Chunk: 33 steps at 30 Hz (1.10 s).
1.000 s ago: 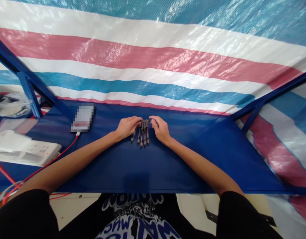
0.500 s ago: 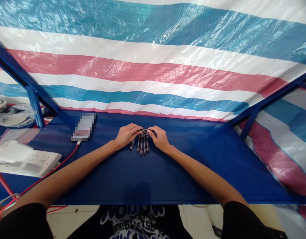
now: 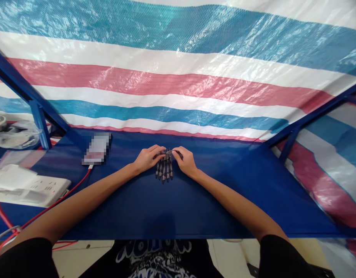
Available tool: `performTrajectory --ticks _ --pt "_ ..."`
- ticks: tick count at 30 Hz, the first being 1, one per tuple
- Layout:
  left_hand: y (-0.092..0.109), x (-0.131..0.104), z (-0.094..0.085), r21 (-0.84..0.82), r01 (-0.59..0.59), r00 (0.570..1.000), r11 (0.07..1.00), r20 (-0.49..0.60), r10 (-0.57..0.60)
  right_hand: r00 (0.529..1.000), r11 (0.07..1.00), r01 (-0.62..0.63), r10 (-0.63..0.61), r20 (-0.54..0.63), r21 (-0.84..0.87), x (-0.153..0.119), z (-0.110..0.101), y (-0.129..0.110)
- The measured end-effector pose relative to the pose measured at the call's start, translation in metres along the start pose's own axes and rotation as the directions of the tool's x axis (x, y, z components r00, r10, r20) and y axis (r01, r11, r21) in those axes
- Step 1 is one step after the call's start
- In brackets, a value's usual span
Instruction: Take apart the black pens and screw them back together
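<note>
Several slim dark pens [image 3: 164, 170] with pale bands lie close together, fanned slightly, their pointed ends toward me. My left hand [image 3: 150, 158] is closed at their far left side, thumb and fingers pinched on the pens. From the right, my right hand [image 3: 184, 160] pinches the far end of the bunch, fingertips almost meeting the left ones. Between the fingertips a small greyish piece runs crosswise over the pens; what it is, I cannot make out. The fingers partly hide the far ends.
The blue table [image 3: 155, 210] has a phone [image 3: 97, 148] on a red cable [image 3: 76, 186] at left. Beyond stand a white power strip [image 3: 47, 188] and plastic bags [image 3: 17, 137]. Blue frame bars [image 3: 40, 123] and a striped sheet [image 3: 172, 83] close off the back.
The leftmost pen, splayed out before, now lies in line beside the others. My left fingers have shifted slightly; the right hand has stayed nearly still.
</note>
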<state>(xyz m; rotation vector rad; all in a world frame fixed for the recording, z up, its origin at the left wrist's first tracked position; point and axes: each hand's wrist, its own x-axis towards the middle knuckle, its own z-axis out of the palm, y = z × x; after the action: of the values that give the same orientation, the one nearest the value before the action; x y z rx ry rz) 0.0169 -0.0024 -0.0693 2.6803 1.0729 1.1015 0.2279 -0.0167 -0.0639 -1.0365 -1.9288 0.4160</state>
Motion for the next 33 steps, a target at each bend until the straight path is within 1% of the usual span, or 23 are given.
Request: performTrajectory --ticks 3,6,12,16,19,21,24,26,28,31,33 --pt "0.000 0.001 0.000 0.085 -0.069 0.996 0.994 -0.042 0.073 1.000 1.000 0.009 -0.009 -0.004 0.006 0.000 0.000 -0.001" --pt "0.000 0.002 0.001 0.122 -0.131 0.986 0.984 -0.086 0.142 0.999 0.999 0.041 -0.041 -0.010 0.000 -0.001 0.001 -0.001" --pt "-0.001 0.001 0.002 0.150 -0.213 0.959 0.966 -0.158 0.236 0.981 0.979 0.193 -0.191 0.025 -0.067 -0.001 0.003 0.001" --pt "0.000 0.002 0.002 0.193 -0.202 0.962 0.960 -0.146 0.232 0.965 0.953 0.260 -0.256 0.049 -0.152 0.003 0.000 0.005" --pt "0.001 0.001 0.002 0.253 -0.175 0.966 0.952 -0.141 0.215 0.955 0.920 0.294 -0.274 0.110 -0.258 0.006 -0.003 0.008" --pt "0.001 0.001 0.002 0.267 -0.163 0.970 0.950 -0.131 0.203 0.937 0.882 0.346 -0.313 0.154 -0.319 0.007 -0.005 0.008" --pt "0.000 -0.001 0.003 0.259 -0.165 0.971 0.952 -0.127 0.203 0.903 0.827 0.427 -0.367 0.223 -0.366 0.009 -0.009 0.003" --pt "0.000 -0.002 0.004 0.261 -0.184 0.966 0.948 -0.132 0.224 0.886 0.805 0.455 -0.364 0.289 -0.380 0.010 -0.011 -0.001" --pt "0.000 -0.003 0.004 0.283 -0.209 0.956 0.936 -0.141 0.257 0.879 0.808 0.449 -0.325 0.348 -0.381 0.010 -0.012 -0.005" --pt "0.002 -0.003 0.001 0.331 -0.262 0.928 0.907 -0.173 0.331 0.881 0.863 0.385 -0.239 0.408 -0.327 0.010 -0.012 -0.008" --pt "0.004 -0.002 -0.002 0.355 -0.309 0.898 0.882 -0.197 0.394 0.880 0.912 0.307 -0.163 0.447 -0.273 0.011 -0.013 -0.011"
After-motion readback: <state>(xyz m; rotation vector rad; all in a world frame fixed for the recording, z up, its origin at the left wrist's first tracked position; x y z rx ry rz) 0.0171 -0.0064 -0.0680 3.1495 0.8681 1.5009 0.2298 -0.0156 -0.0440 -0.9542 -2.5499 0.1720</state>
